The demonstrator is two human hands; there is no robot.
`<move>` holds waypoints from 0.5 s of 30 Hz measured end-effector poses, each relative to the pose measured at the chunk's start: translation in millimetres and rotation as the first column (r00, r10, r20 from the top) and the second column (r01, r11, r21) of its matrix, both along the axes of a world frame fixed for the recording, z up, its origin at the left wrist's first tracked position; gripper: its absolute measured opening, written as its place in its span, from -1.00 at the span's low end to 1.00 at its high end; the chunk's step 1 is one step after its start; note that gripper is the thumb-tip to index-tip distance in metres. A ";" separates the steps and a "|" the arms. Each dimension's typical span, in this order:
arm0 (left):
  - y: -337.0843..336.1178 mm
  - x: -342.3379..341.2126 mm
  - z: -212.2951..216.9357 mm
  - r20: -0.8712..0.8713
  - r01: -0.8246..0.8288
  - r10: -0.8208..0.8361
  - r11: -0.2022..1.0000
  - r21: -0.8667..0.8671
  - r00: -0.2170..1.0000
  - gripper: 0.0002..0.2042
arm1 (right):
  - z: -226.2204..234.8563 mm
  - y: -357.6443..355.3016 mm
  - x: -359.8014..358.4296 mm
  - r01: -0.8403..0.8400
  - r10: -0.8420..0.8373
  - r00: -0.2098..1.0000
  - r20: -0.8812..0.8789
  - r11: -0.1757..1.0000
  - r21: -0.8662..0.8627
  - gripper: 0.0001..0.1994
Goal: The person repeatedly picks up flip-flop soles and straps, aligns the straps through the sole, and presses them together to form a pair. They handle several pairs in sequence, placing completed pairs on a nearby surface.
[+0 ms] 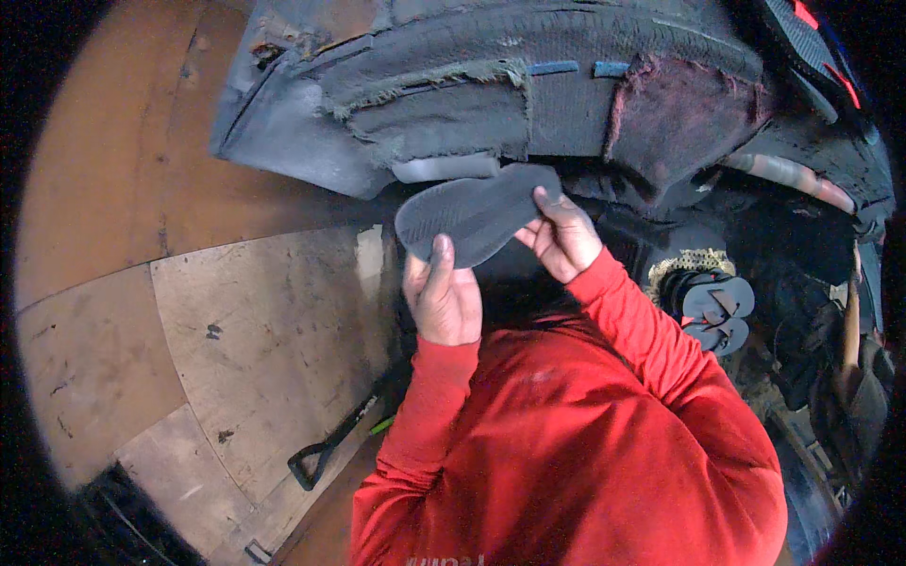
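Between my two hands is a dark grey shoe sole [477,212], flat and ribbed at its wide end. My left hand [444,292] grips that wide end, thumb on top and fingers beneath. The narrower end sits in my right hand [562,236], with the thumb pressed on its upper face. Just beyond the sole lies a pale grey roller-like bar [445,169] along the front of a dusty black machine [566,113]. No strap shows on the sole.
Frayed cloth patches, one grey [434,118] and one reddish [687,118], cover the machine's front. Finished-looking flip-flops [717,307] are stacked at my right. Another dark sole [802,47] with red bits lies at the far right. A black handle [307,464] stands by the wooden boards [274,340] on my left.
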State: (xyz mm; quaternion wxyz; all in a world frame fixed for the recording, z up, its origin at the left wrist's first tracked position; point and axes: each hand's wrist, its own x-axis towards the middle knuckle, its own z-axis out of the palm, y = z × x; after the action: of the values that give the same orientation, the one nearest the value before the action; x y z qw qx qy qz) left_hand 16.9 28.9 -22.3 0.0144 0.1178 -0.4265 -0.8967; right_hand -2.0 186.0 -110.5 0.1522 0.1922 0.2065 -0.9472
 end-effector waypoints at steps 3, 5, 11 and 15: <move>-15.7 6.9 24.1 -0.087 0.004 -0.017 0.990 -0.142 0.996 -0.62 | 11.7 -26.1 -7.9 -0.079 0.076 0.997 -0.026 0.986 -0.146 -0.69; -26.4 16.2 36.8 -0.103 -0.030 0.004 0.967 -0.252 0.995 -0.62 | 19.2 -43.3 -6.2 -0.133 0.127 0.991 -0.039 0.957 -0.256 -0.68; -62.8 90.3 27.2 -0.024 -0.145 0.147 0.923 -0.357 0.989 -0.54 | 41.3 -62.5 -0.9 -0.200 0.177 0.977 -0.121 0.955 -0.220 -0.75; -81.9 127.0 -2.0 0.411 0.365 -0.146 0.769 -0.525 0.900 -0.47 | 46.6 -52.7 0.2 -0.178 0.190 0.975 -0.112 0.978 0.113 -0.81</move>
State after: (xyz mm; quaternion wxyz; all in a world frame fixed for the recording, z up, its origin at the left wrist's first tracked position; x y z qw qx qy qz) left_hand 143.9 -52.9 -24.3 -0.1491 0.2029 -0.6914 -0.6772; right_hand -1.8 133.2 -64.0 0.2163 0.1215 0.2805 -0.9272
